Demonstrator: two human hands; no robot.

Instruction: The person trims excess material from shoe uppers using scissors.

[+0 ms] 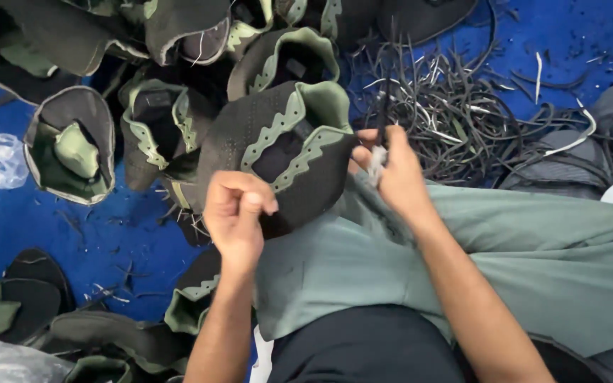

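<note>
Trimming in hand: left hand [235,213] clenched on the lower edge of a dark knit shoe upper [278,152] with scalloped green trim, held over the lap. Right hand [391,174] closed around small scissors [377,163] at the upper's right edge. Heap of cut strips [455,113] just beyond on the blue floor [23,227]. Next move probably needing a steady, close snip along the edge.

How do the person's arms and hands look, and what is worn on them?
Both forearms are bare, with no sleeve in view. The left hand and the right hand wear no gloves. No watch, ring or bracelet shows. Grey-green trousers cover the legs.
</note>
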